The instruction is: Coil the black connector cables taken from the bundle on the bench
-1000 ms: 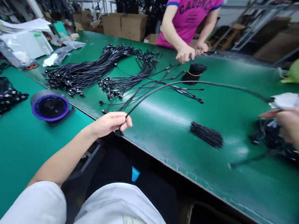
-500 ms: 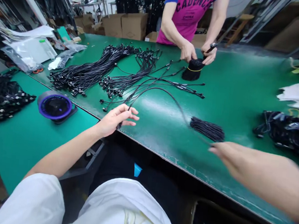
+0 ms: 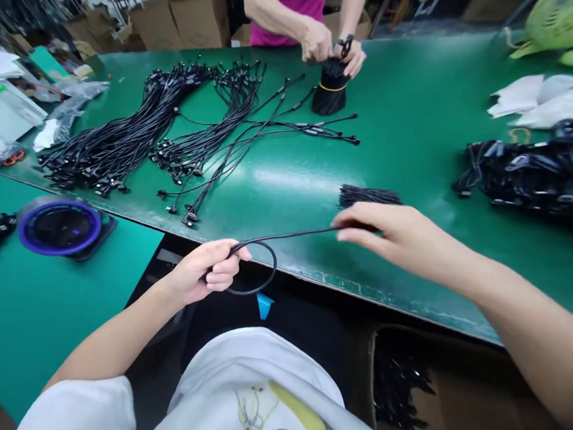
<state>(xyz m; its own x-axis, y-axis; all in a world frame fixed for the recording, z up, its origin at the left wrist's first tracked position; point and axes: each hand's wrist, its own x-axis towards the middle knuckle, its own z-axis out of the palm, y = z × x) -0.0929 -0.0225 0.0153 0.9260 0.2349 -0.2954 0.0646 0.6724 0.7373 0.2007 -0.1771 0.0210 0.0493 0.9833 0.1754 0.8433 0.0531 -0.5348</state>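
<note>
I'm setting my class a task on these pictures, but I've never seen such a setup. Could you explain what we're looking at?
There is no machine here, just a person's bare hands. Every picture comes from one camera worn on that person's head, looking forward and down.

The left hand grips a black cable, with a loop of it beside the fingers. The right hand pinches the same cable further along.

On the green table lie a large pile of cables, a short black bundle behind the right hand, and a dark heap at the right of the picture. Across the table, a co-worker's hands are at the top of a bundle with a yellow band.
</note>
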